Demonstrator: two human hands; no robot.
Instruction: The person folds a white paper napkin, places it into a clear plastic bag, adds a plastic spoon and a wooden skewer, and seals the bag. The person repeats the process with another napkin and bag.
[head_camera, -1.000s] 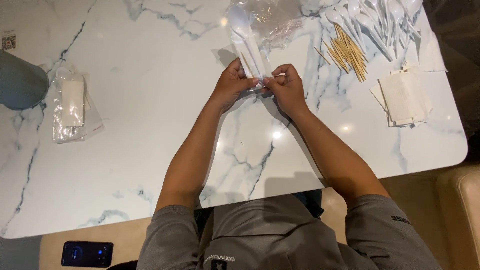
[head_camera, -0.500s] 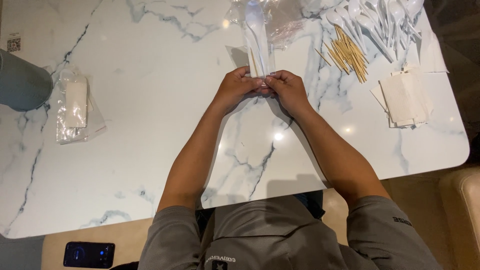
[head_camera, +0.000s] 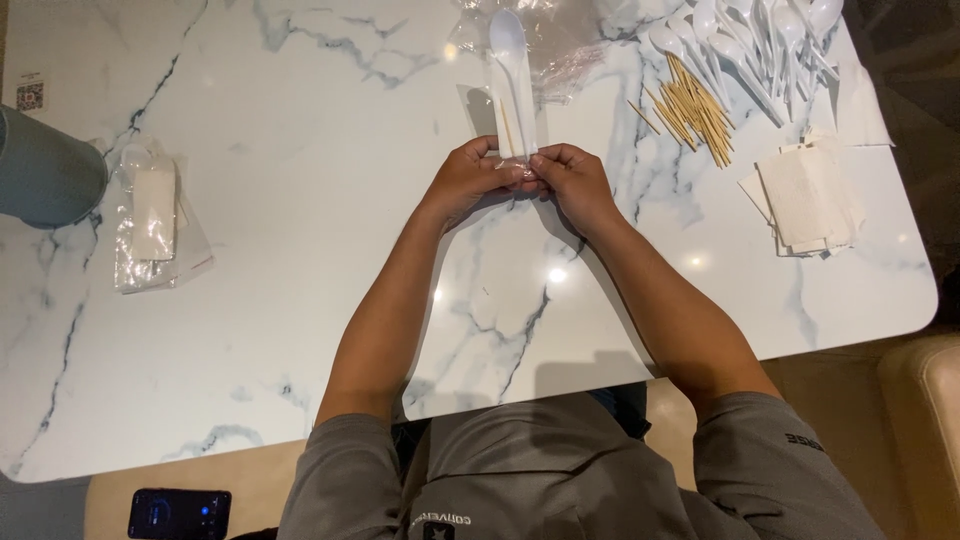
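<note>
Both hands meet at bench centre: left hand (head_camera: 468, 180) & right hand (head_camera: 570, 182), fingers clamped on the near end of a clear sleeve (head_camera: 517, 120) w/ a white spoon (head_camera: 510, 50) inside, lying on the marble bench (head_camera: 300, 280). Toothpicks (head_camera: 693, 108), loose spoons (head_camera: 745, 35), napkins (head_camera: 805, 195) to the right; a finished pack (head_camera: 152, 215) well apart on the left.
</note>
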